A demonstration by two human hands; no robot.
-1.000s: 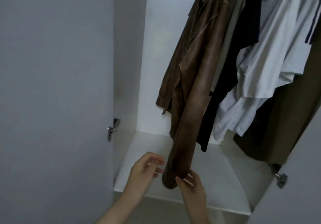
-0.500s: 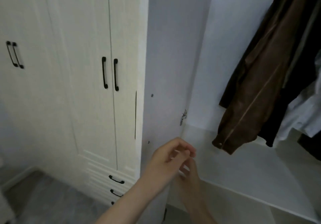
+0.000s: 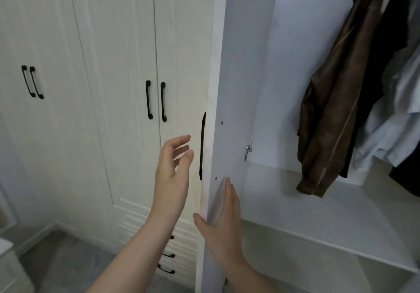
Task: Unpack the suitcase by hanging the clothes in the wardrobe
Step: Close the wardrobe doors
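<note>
Closing-up stage, by the look of it: brown jacket hanging inside the wardrobe beside dark and white clothes, suitcase nowhere in view. Right hand gripping the edge of the open door, thumb on the outer face and straight fingers flat on the inner face; left hand open and empty, fingers loosely spread, just beside the black door handle without touching it. Next, probably, swinging the door shut, with fingers drawn clear of the closing edge.
</note>
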